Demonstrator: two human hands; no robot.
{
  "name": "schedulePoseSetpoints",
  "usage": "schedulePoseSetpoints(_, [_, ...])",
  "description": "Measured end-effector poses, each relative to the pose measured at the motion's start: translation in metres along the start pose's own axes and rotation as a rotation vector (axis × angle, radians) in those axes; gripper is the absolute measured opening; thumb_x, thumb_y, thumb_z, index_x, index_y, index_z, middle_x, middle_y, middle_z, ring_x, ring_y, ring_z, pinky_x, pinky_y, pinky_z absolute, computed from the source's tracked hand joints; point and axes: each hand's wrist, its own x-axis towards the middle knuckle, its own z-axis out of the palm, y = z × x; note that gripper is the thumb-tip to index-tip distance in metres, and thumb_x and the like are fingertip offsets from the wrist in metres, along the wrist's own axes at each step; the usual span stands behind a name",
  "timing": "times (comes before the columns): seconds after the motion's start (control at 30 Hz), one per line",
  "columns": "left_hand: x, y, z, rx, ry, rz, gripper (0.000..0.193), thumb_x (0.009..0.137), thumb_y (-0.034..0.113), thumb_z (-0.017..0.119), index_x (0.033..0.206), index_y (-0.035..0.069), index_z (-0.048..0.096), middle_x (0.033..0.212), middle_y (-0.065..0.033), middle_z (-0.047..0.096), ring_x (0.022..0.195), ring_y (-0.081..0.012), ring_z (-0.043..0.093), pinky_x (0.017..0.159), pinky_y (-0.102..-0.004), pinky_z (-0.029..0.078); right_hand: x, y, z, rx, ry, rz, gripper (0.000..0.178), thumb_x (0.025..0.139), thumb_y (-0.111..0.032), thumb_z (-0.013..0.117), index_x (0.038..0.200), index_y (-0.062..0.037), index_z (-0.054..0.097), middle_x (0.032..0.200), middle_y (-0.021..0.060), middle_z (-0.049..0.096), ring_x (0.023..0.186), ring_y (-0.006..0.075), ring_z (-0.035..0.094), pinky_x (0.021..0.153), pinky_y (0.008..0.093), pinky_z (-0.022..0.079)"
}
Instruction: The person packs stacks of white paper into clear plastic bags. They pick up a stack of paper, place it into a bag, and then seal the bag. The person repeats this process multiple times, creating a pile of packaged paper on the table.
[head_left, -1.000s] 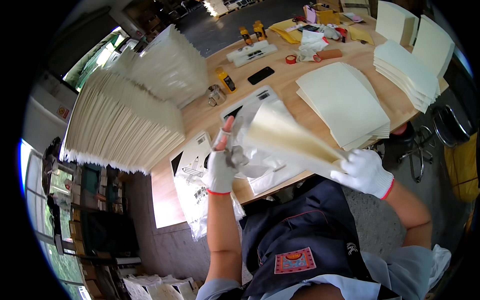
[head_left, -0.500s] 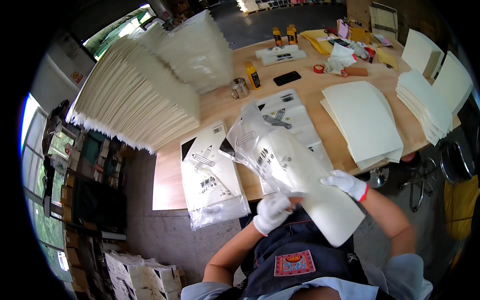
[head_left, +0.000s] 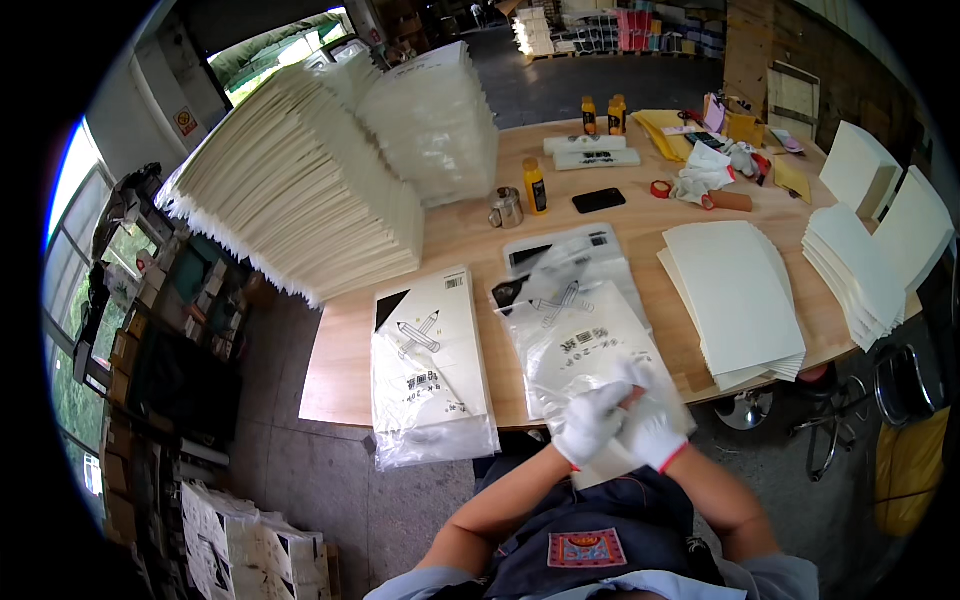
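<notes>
A clear printed plastic bag (head_left: pixel 590 345) with white paper sheets inside lies tilted in front of me on other bags. The lower end of the paper (head_left: pixel 606 466) sticks out below my hands. My left hand (head_left: pixel 590 424), in a white glove with a bare fingertip, is closed on the bag near its open end. Close beside it, my right hand (head_left: pixel 655 428), also in a white glove, rests at the bag and paper; its fingers are smeared by motion. To the left lies a filled bag (head_left: pixel 432 350) with a pencil print. Further printed bags (head_left: pixel 600 250) lie beneath.
Stacked white paper (head_left: pixel 300 190) towers at the back left. Paper piles (head_left: pixel 735 295) lie at the right. A phone (head_left: pixel 598 201), a yellow bottle (head_left: pixel 536 188), a metal cup (head_left: pixel 506 208) and red tape (head_left: pixel 661 189) stand or lie farther back. A stool (head_left: pixel 835 420) is beside the table.
The paper has slid farther into the bag, and both have come down flatter onto the table. My right hand has moved left, close to my left hand. The view has shifted.
</notes>
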Motion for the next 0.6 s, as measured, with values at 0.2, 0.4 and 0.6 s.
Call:
schedulePoseSetpoints(0.2, [-0.065, -0.021, 0.007, -0.204, -0.106, 0.006, 0.012, 0.074, 0.001, 0.064, 0.084, 0.007, 0.064, 0.072, -0.0093, 0.064, 0.068, -0.0245, 0.064, 0.061, -0.0328, 0.05, -0.043, -0.019, -0.017, -0.155, 0.451, 0.216, 0.039, 0.075, -0.029, 0.068, 0.108, -0.0098, 0.058, 0.095, 0.0119, 0.062, 0.09, 0.0288, 0.059, 0.077, 0.0402, 0.047])
schedulePoseSetpoints(0.4, [-0.12, -0.083, -0.006, 0.507, -0.014, -0.154, 0.023, 0.065, 0.005, 0.065, 0.087, 0.008, 0.061, 0.091, -0.0105, 0.06, 0.081, -0.0314, 0.059, 0.072, -0.0396, 0.047, -0.057, 0.031, 0.002, -0.3, 0.078, 0.473, 0.022, 0.085, -0.032, 0.053, 0.076, -0.0118, 0.056, 0.055, 0.0095, 0.058, 0.047, 0.0291, 0.058, 0.045, 0.045, 0.044])
schedulePoseSetpoints(0.6, [-0.162, -0.06, -0.031, -0.05, 0.513, -0.529, 0.017, 0.084, 0.009, 0.065, 0.079, 0.002, 0.051, 0.07, -0.0056, 0.05, 0.063, -0.013, 0.045, 0.061, -0.0278, 0.042, -0.085, -0.004, -0.026, -0.258, -0.078, 0.139, 0.026, 0.081, -0.028, 0.052, 0.061, -0.0127, 0.055, 0.046, 0.0065, 0.053, 0.04, 0.0256, 0.055, 0.038, 0.0417, 0.04])
